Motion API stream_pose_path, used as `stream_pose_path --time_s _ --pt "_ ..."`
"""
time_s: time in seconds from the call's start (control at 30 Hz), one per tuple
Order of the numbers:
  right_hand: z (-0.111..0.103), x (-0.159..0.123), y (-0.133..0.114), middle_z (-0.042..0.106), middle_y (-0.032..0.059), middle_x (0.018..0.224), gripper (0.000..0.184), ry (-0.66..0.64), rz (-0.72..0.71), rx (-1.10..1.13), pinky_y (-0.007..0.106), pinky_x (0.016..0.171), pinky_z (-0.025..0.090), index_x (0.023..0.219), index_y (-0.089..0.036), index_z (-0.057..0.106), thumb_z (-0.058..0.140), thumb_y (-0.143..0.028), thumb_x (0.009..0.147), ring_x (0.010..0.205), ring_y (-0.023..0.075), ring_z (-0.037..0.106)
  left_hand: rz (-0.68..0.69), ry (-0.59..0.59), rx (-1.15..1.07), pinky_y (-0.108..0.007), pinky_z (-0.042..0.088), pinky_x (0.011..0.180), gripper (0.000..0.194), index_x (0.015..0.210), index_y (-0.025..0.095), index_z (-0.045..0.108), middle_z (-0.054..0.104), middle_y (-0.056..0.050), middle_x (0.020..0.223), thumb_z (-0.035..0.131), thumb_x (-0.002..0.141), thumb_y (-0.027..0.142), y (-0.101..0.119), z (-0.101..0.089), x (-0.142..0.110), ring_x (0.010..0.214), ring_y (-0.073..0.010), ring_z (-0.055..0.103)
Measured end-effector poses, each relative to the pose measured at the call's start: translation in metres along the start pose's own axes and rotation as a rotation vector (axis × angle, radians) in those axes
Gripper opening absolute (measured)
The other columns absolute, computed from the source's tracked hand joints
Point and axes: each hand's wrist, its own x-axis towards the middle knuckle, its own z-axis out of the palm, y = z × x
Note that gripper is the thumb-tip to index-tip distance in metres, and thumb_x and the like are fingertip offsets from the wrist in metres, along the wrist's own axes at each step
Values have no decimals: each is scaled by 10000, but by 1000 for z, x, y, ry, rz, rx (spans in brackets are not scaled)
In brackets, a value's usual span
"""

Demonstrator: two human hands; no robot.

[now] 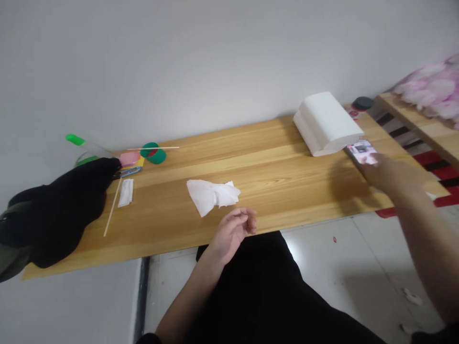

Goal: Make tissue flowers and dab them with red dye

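My left hand point(234, 229) rests at the near edge of the wooden table point(272, 157), fingers loosely curled with nothing in them. Just beyond it lies a crumpled white tissue point(212, 195). My right hand point(389, 174) reaches out over the table's right end and grips a phone point(361, 153) with a lit screen. The phone sits right beside a thick stack of white paper napkins point(326, 123).
A black cloth or bag point(60, 205) covers the left end. Near it lie a thin wooden stick point(113, 205), a small white packet point(125, 192), pink and yellow sticky notes point(129, 159), green lids point(153, 152) and a green-capped clear bottle point(84, 145). A pink fluffy thing point(433, 88) lies on a slatted frame at right.
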Motion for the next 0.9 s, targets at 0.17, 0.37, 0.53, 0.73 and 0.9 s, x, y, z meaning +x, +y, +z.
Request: stream_pose_path --time_s 0.17,0.37,0.53,0.73,0.9 --pt "1 -93 -63 648 88 1126 370 -355 -360 685 434 883 450 1144 -265 611 538 -358 793 1023 299 594 -16 24 115 -285 388 698 165 874 149 648 590 -36 767 632 735 236 -4 8 3 704 -134 548" --pt "9 -169 -137 628 -26 772 427 -951 -301 1637 282 631 468 1098 -319 604 618 -220 682 680 152 582 73 54 173 -264 389 703 281 786 179 564 548 4 779 738 657 358 -1 17 4 741 -130 506" --pt "17 -176 -159 652 -27 813 433 -985 -67 1948 256 650 477 1022 -280 602 637 -136 615 717 141 598 115 130 244 -240 372 645 340 776 176 554 532 23 727 791 597 343 7 4 2 680 -113 477" --pt "32 -171 -159 687 -23 893 434 -993 -41 1909 253 669 492 1049 -300 593 685 -160 648 737 134 623 273 253 508 -288 407 720 116 791 195 622 565 -18 749 648 769 307 12 -4 -3 728 -161 506" --pt "38 -165 -160 686 -34 787 427 -1132 131 1912 212 583 481 976 -265 628 683 -112 581 612 99 602 716 633 1008 -414 179 1086 256 975 266 679 491 -90 1247 691 724 221 23 -14 -3 1265 -306 342"
